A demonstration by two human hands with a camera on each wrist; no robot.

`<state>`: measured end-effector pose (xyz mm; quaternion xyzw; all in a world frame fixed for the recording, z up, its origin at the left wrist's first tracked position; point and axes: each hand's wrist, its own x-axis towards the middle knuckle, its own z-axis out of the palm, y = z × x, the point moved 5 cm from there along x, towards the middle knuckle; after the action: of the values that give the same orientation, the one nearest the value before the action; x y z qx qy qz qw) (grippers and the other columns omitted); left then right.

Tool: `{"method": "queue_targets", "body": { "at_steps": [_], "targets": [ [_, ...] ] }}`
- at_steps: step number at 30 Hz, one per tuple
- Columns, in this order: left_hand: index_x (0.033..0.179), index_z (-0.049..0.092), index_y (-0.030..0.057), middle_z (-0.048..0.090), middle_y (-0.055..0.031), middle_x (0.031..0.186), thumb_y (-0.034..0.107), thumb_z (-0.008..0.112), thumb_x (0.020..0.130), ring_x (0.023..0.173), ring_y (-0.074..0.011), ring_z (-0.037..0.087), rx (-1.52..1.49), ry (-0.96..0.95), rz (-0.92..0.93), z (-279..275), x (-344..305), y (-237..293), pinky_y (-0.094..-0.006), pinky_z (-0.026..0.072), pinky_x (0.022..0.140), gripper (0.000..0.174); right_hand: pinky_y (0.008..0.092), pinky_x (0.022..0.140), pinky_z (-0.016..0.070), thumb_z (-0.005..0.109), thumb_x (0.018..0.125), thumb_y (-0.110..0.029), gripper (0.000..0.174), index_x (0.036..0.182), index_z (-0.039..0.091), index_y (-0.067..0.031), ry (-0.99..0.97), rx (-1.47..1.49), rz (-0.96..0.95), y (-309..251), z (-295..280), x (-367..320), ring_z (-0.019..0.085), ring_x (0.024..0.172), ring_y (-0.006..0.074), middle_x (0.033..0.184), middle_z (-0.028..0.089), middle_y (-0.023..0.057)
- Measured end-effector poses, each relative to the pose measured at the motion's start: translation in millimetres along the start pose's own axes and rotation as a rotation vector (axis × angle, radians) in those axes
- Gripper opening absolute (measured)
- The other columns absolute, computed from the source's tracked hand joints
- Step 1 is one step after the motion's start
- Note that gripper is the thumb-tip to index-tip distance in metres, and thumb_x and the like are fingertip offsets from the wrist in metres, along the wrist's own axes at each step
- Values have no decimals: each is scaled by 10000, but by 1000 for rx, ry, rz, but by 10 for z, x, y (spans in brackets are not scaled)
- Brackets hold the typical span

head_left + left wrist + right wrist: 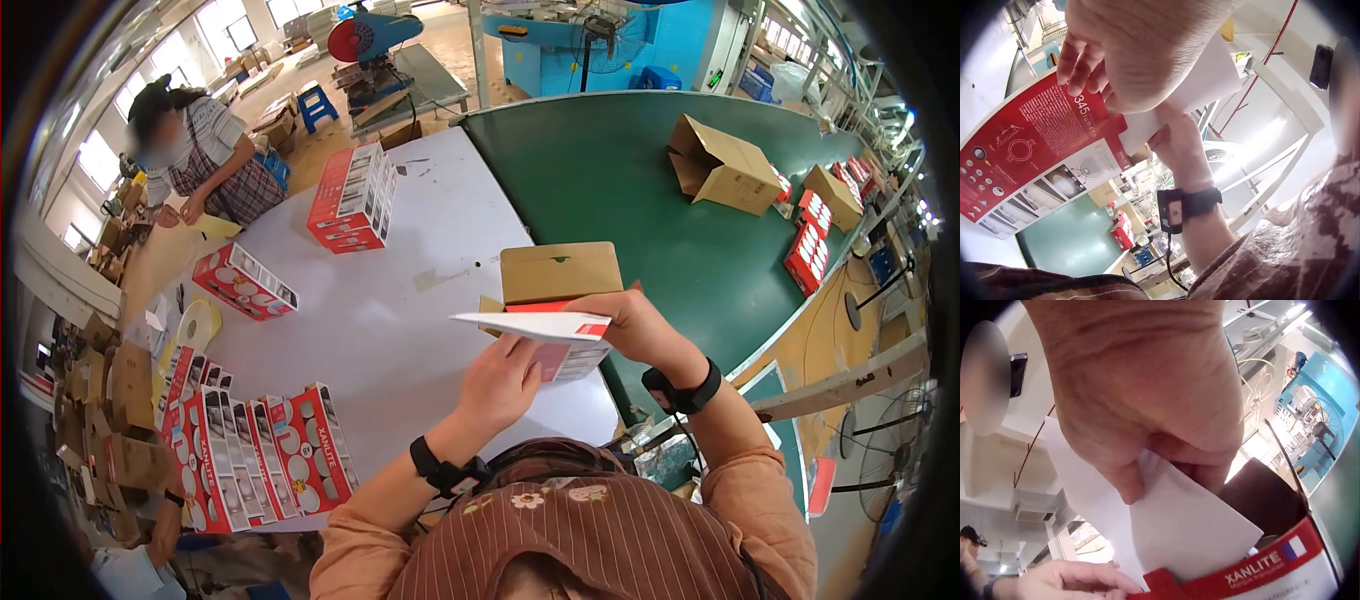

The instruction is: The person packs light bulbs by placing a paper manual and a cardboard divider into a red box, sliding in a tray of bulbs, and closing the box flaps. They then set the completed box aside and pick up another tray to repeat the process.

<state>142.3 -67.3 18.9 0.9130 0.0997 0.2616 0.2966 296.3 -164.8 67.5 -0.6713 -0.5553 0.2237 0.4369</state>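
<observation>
A red and white printed XANLITE box (570,362) stands at the near edge of the table with its brown-lined top flap raised. My right hand (640,325) pinches a folded white card piece (1191,528) over the opening, with thumb and fingers bent around its upper part. My left hand (497,385) holds the near left side of the box. Its fingertips lie against the red printed panel (1035,134) in the left wrist view, and its thumb is hidden there. In the right wrist view, the left fingers are right beside the box's red corner.
Several XANLITE boxes (265,455) stand at left; more printed boxes (350,200) are farther back. An open brown carton (730,165) and red packs (808,255) sit on the green surface (600,160). Another person (205,150) handles yellow material at the far left.
</observation>
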Motion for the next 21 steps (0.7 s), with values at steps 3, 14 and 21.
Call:
{"method": "queue_targets", "body": {
  "at_steps": [3, 14, 21],
  "targets": [
    [1071, 612, 63, 579, -125, 996, 111, 626, 816, 859, -341, 603, 17, 18, 18, 29, -5, -31, -429, 497, 735, 260, 346, 785, 516, 679, 811, -41, 200, 1011, 691, -52, 22, -76, 2, -20, 13, -48, 658, 876, 298, 956, 695, 113],
    [1077, 617, 43, 589, -127, 982, 103, 633, 810, 816, -340, 599, 112, -46, 14, 86, -16, -47, -416, 495, 705, 274, 418, 668, 507, 665, 783, -129, 68, 820, 679, -74, 220, -509, 96, 218, -94, -253, 627, 728, 333, 753, 650, 113],
    [1080, 604, 58, 580, -144, 972, 115, 616, 813, 830, -358, 601, 29, -67, -21, 69, 6, -21, -448, 496, 707, 273, 440, 655, 499, 673, 773, -168, 93, 835, 671, -100, 243, -593, 140, -46, -244, -218, 622, 761, 346, 773, 649, 131]
  ]
}}
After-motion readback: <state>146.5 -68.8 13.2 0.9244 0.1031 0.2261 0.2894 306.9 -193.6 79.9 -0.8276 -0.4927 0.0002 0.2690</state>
